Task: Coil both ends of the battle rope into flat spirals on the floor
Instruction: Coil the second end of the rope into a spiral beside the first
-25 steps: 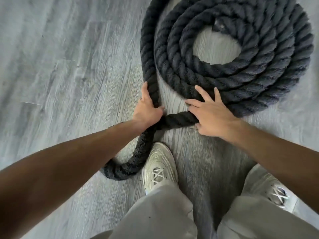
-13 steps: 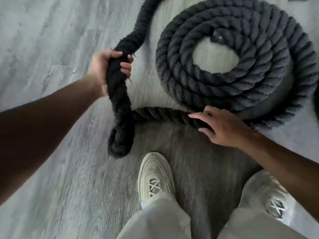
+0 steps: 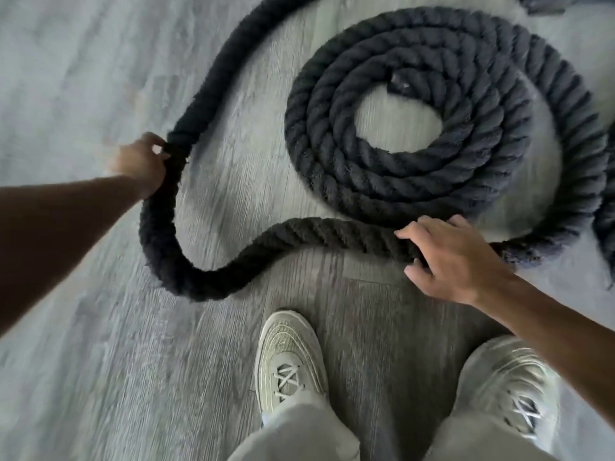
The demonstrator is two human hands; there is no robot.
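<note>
A thick black battle rope lies partly wound into a flat spiral (image 3: 416, 181) on the grey floor, with an open centre. From the spiral's near edge the loose rope (image 3: 299, 232) runs left, dips in a loop and rises to my left hand (image 3: 141, 163), which grips it above the floor. Beyond that hand the rope runs off toward the top of the frame. My right hand (image 3: 449, 254) rests on the rope at the near side of the spiral, fingers spread over it.
My two pale sneakers (image 3: 289, 357) and light trousers stand just below the rope. Grey wood-look floor (image 3: 83, 377) stretches to the left. Another stretch of black rope (image 3: 607, 227) shows at the right edge, and a dark object (image 3: 545, 3) at the top right.
My left hand has carried the rope out to the left, widening the loop on the floor. My right hand has stayed on the rope by the spiral.
</note>
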